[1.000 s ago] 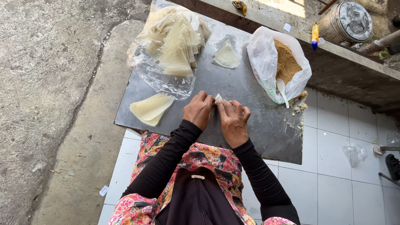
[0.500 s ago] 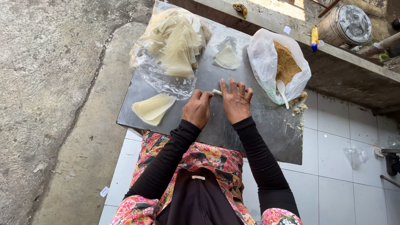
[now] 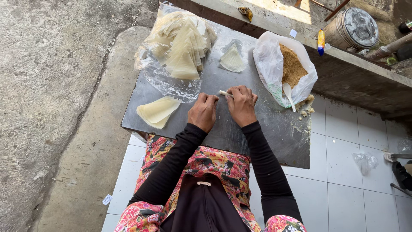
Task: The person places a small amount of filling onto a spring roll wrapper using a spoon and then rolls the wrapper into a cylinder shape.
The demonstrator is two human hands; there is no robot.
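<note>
Head view: both hands down on the grey metal board (image 3: 257, 133), side by side near its middle. Left hand (image 3: 203, 111) curled into a loose fist, knuckles up, fingertips at the near end of a small pale rolled wrapper (image 3: 224, 93). Right hand (image 3: 242, 105) lies flat over the roll, fingers bent over it, covering most of it; only the left tip of the roll sticks out between the two hands. Roll lies on the board, pressed under the right hand's fingers, pinched at its end by the left. Can't tell how tight either grip is.

Left of the hands, a small stack of triangular pale wrappers (image 3: 158, 111) lies near the board's left edge, apart from the hands. Far left, a clear plastic bag (image 3: 171, 81) with a big pile of the same wrappers (image 3: 184, 47). Far centre, one single wrapper (image 3: 232, 59) on a bit of plastic. Right, an open white bag (image 3: 268, 60) of brown crumbly filling (image 3: 292, 66), white spoon (image 3: 288, 95) leaning in it. Crumbs (image 3: 305, 111) spilled at the board's right edge. Board rests over white tiled floor (image 3: 343, 180).
</note>
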